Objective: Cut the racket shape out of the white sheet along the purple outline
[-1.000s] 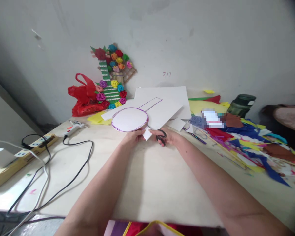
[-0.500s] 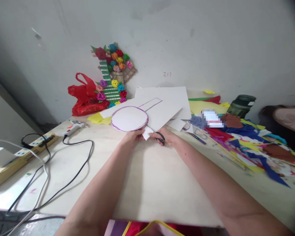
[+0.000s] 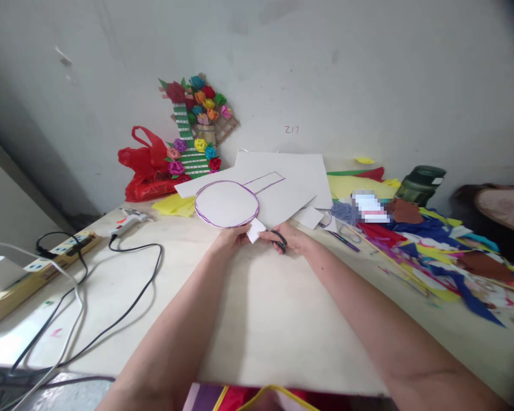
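A sheet of white cardboard (image 3: 278, 200) carries a purple outline of a circle with a long strip running off its upper right. The circle (image 3: 227, 204) lies at the near left, and its lower left edge follows the purple line. My left hand (image 3: 232, 238) pinches the cardboard just below the circle. In my right hand (image 3: 282, 237) are scissors with black handles (image 3: 280, 242); their blades are hidden from view. Between both hands a small white flap (image 3: 256, 230) of the card sticks up, and my right fingertips touch it.
More white sheets (image 3: 323, 171) lie behind. Left are a red plastic bag (image 3: 145, 165), a paper-flower craft (image 3: 192, 131), yellow paper (image 3: 175, 205), power strips (image 3: 55, 257) and cables. Coloured scraps (image 3: 449, 257), a pen (image 3: 346, 242) and a dark green bottle (image 3: 420, 185) are at the right.
The cardboard has turned and shifted slightly, its drawn strip moving a little to the right. Both hands stay nearly where they were, with the same holds.
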